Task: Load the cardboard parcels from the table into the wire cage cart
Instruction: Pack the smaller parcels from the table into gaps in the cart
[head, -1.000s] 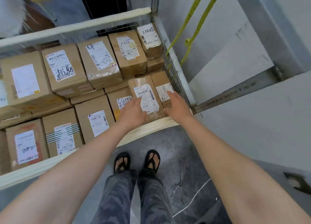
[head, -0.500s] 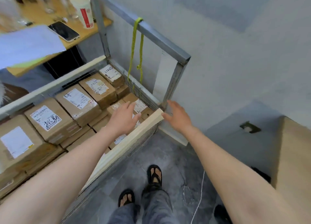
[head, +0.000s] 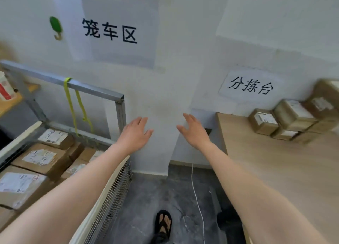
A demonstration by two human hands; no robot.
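Fingers (head: 141, 121) of left hand (head: 134, 133) and right hand (head: 194, 131) spread, empty; brown white-labelled parcels (head: 264, 121) stacked on table (head: 275, 170).

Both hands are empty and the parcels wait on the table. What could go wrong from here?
1. A thin white cord lies on the grey floor beside the sandalled foot; it might trip the person carrying a load.
2. The brown cardboard parcels on the light wooden table are piled; pulling one may topple others.
3. The grey metal corner post of the wire cage cart could catch a parcel.
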